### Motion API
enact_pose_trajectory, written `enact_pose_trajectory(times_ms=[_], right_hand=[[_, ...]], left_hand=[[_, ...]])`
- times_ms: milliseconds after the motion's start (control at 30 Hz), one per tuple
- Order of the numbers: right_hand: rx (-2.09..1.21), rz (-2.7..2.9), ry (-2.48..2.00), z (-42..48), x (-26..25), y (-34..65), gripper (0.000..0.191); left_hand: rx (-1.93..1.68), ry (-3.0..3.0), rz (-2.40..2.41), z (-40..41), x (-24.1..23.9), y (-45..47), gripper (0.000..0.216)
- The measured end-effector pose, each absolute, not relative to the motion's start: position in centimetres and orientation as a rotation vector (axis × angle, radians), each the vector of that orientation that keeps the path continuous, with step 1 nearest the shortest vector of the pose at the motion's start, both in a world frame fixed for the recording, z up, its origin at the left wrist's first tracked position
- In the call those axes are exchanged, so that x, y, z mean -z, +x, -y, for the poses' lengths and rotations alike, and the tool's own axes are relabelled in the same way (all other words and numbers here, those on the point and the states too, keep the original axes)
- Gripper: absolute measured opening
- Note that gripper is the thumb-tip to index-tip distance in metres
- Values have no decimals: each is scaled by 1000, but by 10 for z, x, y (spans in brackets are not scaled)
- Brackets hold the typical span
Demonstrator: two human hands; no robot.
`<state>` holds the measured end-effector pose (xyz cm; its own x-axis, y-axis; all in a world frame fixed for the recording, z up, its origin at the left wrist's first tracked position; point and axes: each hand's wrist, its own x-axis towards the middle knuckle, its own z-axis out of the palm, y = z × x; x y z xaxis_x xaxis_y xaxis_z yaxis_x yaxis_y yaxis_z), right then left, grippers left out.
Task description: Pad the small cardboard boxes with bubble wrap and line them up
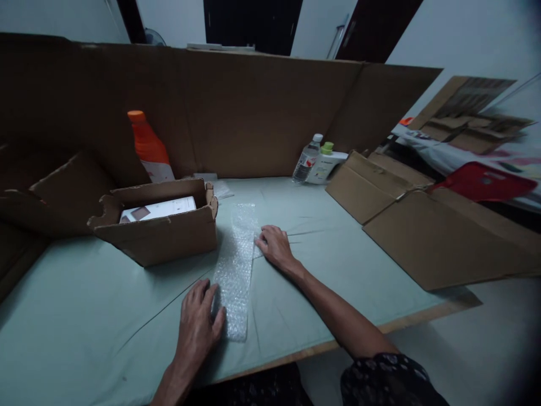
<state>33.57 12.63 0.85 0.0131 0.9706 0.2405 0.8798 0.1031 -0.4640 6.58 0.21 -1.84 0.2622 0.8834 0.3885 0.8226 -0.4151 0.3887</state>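
A long strip of clear bubble wrap (236, 265) lies flat on the pale green table (84, 316), running away from me. My left hand (197, 321) rests flat on the table with its fingers spread, touching the strip's near left edge. My right hand (274, 246) lies with fingers bent on the strip's right edge, about halfway along. Neither hand lifts anything. Just left of the strip stands an open cardboard box (163, 225) with a white flat item (158, 209) inside.
An orange bottle (149, 148) stands behind the box. A clear water bottle (307, 158) and a white bottle with a green cap (324, 162) sit at the back. Flattened cardboard (426, 225) lies right; a cardboard wall (253, 113) rings the table. A red object (482, 181) lies far right.
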Motion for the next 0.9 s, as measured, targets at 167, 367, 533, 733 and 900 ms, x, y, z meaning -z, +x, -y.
enact_pose_trajectory(times_ms=[167,367,533,733,900], right_hand=[[-249,1621,-1770,-132,-17,368,12],[-344,1340,-1656,-111,-56,414,27],[-797,1154,-1379,-58,-73,377,63],[-1099,1186,-1333,2,-53,321,54],[-1132,1140,-1356,33,-55,307,41]], left_hand=[[-793,2451,-1645,-5,9,84,33],[-714,2379,-1602,-15,-2,117,30],[-777,2167,-1494,-19,0,129,35],[-974,1827,-1444,-15,-3,108,35],[-798,1449,-1306,-2,-32,98,42]])
